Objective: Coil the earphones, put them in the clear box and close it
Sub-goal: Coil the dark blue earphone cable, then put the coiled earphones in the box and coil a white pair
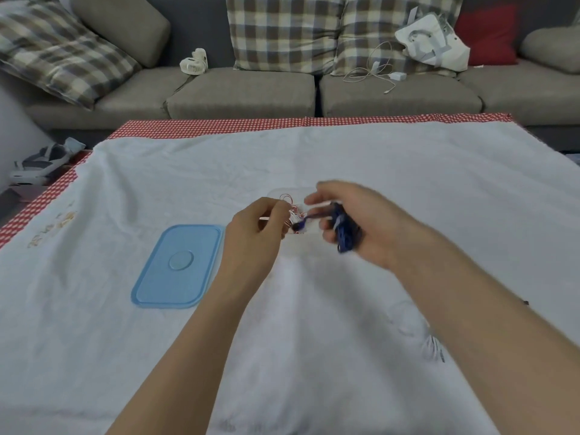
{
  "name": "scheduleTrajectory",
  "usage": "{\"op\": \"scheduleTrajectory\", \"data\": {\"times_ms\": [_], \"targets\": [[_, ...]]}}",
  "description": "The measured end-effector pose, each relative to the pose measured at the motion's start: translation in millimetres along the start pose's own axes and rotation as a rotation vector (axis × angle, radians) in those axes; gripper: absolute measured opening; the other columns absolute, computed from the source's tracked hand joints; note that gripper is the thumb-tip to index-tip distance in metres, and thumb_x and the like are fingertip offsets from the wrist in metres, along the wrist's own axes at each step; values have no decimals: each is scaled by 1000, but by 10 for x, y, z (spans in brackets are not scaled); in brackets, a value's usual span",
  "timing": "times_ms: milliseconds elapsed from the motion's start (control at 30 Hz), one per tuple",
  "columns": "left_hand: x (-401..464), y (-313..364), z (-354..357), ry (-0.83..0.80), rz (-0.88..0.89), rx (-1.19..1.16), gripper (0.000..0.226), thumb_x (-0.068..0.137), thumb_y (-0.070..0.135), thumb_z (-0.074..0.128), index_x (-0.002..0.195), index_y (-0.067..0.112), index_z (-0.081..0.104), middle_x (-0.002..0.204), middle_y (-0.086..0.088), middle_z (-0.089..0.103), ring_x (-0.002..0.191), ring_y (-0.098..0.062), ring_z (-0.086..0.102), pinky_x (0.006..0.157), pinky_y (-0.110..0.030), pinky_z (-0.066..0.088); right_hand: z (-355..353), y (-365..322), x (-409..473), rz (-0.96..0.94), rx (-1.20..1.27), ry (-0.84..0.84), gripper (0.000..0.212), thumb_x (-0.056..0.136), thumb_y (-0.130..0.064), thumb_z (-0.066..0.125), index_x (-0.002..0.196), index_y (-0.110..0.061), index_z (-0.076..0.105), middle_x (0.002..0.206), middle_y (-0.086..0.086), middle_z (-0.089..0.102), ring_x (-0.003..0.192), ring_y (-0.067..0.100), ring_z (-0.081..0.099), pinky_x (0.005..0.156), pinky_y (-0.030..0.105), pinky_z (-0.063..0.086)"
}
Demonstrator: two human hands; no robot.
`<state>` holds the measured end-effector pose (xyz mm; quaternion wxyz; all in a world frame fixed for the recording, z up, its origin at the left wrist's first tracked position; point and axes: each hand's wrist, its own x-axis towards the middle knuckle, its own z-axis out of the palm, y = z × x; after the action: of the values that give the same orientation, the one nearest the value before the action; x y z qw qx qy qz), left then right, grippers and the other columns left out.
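A small white fan [193,61] and a white charger cable [373,72] lie on the sofa [241,92].

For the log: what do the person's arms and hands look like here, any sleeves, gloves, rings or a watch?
Both forearms are bare up to the frame edge, with no sleeves showing. The left hand and the right hand wear no gloves, and no watch or bracelet shows on either wrist. No ring is visible, though the right hand's fingers are motion-blurred, so small details there cannot be ruled out.

White-clothed table [345,158] bears blue lid [179,266], clear box [292,246].
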<state>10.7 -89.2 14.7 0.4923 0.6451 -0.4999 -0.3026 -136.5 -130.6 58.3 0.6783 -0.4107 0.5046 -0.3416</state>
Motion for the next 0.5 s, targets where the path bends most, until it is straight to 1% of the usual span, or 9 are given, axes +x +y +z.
{"op": "scheduleTrajectory", "data": {"times_ms": [33,67,167,200,300,333,400,433,500], "targets": [[21,-18,-2,1,-8,4,23,101,31,53,88,30,72,82,9,74,82,-16,70,73,-39,56,-9,-108,105,-24,-91,21,24,98,-26,54,95,-5,65,78,10,62,54,13,50,47,22,45],[36,-36,-6,-1,-14,7,23,102,31,52,89,31,71,84,10,74,83,-17,70,74,-37,56,-3,-206,216,-40,-185,36,25,99,-26,53,95,-4,63,81,11,62,57,15,52,50,23,47],[70,-98,-25,-15,-23,39,20,103,30,51,93,31,69,87,12,74,84,-10,70,63,-25,50,52,-346,528,-37,-425,50,24,98,-25,50,95,-3,60,94,16,60,71,23,58,59,30,50],[79,-120,-24,-19,-24,52,19,102,29,51,93,31,68,87,14,73,82,-7,69,61,-21,48,77,-341,614,-20,-520,44,24,98,-24,48,98,-4,60,97,15,59,75,24,60,62,32,52],[108,-156,-16,-34,-21,75,17,101,24,53,94,28,69,81,16,70,72,3,62,55,-8,42,182,-249,760,72,-750,-3,24,99,-21,43,111,-5,57,94,11,59,78,26,66,73,36,58],[114,-164,-4,-37,-13,88,17,101,22,54,95,26,69,80,16,68,67,6,60,53,-7,41,201,-214,785,101,-814,-23,24,98,-21,43,111,-7,58,94,12,61,80,28,66,80,38,58],[122,-183,23,-39,6,131,17,100,20,54,98,25,69,82,14,68,62,4,56,52,-10,39,227,-168,804,129,-963,-73,22,94,-21,43,96,-12,64,93,10,65,82,29,63,88,39,55],[125,-190,41,-42,16,167,16,99,21,54,99,26,69,85,13,68,62,0,55,55,-14,40,234,-153,799,126,-1028,-83,23,93,-21,43,88,-14,65,92,7,67,83,28,63,87,38,55],[119,-212,78,-49,50,248,15,98,21,55,100,25,70,89,11,67,67,-4,55,61,-21,40,222,-126,804,77,-1109,-67,24,93,-20,42,87,-13,64,94,6,68,89,28,66,84,37,56]]}}
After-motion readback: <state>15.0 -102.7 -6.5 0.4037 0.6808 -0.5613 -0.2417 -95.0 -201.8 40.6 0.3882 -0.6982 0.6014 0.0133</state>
